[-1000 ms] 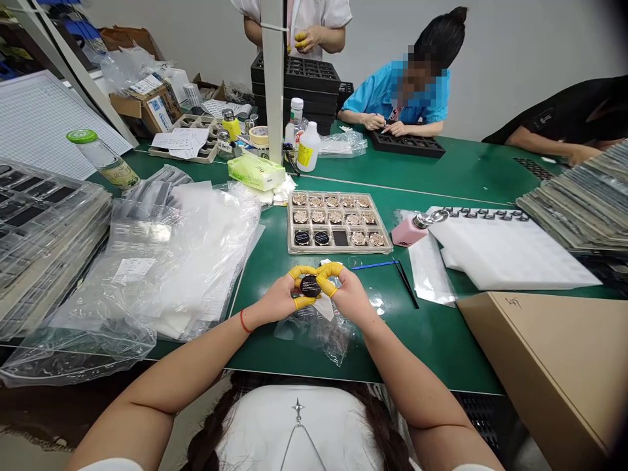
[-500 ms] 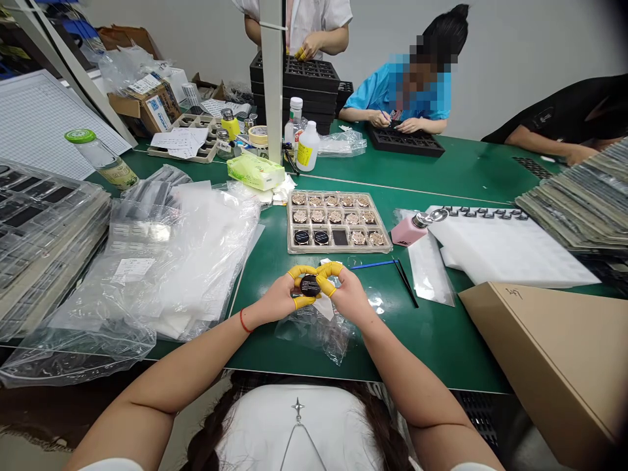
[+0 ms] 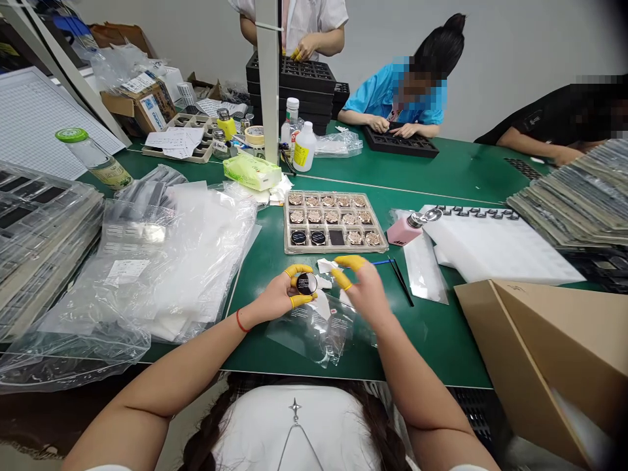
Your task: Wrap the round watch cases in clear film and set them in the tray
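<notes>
My left hand (image 3: pixel 282 293), in yellow finger cots, grips a round black watch part (image 3: pixel 307 284) with small white print on its glossy face. To its right, my right hand (image 3: pixel 360 284), also in yellow cots, has thumb and finger apart and seems to hold nothing. Small white paper scraps (image 3: pixel 321 307) lie between and under the hands. Below them is a crumpled clear plastic film (image 3: pixel 328 343) with printed text. Just beyond stands a clear compartment tray (image 3: pixel 336 249) of rose-gold watch parts; two cells in its near row hold black discs and one shows only its dark bottom.
Black tweezers (image 3: pixel 402 282), a blue stick (image 3: pixel 383 263) and a pink pump bottle (image 3: pixel 405 230) lie or stand at right, near white foam (image 3: pixel 500 252) and a cardboard box (image 3: pixel 544 327). Plastic bags (image 3: pixel 196 261) cover the left. Co-workers sit and stand across the table.
My right hand has let go of the black watch part and moved right, its fingers parting. My left hand keeps the part, whose face now catches a bright reflection.
</notes>
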Action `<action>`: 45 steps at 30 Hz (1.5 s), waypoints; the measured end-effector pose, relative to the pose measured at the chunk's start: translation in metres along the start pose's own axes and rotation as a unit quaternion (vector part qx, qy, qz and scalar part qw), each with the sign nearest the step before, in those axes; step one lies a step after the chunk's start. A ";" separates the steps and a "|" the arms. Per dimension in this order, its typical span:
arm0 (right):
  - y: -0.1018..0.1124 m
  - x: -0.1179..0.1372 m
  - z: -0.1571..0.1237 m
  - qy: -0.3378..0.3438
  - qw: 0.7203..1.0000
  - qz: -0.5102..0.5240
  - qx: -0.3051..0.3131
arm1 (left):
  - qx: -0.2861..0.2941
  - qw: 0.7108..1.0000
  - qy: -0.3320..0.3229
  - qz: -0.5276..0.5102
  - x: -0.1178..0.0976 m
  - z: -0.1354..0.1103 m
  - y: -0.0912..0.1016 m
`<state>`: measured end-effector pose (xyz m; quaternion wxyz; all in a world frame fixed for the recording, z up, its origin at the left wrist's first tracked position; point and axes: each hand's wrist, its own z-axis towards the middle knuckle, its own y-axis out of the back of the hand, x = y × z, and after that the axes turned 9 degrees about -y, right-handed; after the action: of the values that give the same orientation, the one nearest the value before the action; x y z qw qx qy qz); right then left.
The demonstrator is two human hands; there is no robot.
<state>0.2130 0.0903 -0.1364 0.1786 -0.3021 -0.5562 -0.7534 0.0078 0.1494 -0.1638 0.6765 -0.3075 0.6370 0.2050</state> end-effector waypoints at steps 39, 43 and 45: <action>-0.030 0.023 -0.045 0.204 0.971 -0.121 0.012 | -0.026 0.997 -0.031 0.065 0.011 0.003 -0.002; -0.020 -0.018 -0.047 0.014 0.998 0.034 -0.042 | -0.008 0.996 -0.020 0.089 0.011 0.003 -0.003; -0.007 -0.046 -0.039 -0.121 0.989 0.061 -0.060 | -0.001 0.995 -0.007 0.097 0.012 0.002 -0.004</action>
<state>0.2338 0.0522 -0.1795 0.1370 -0.4344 -0.5080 -0.7311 0.0137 0.1466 -0.1747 0.6578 -0.2438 0.6585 0.2723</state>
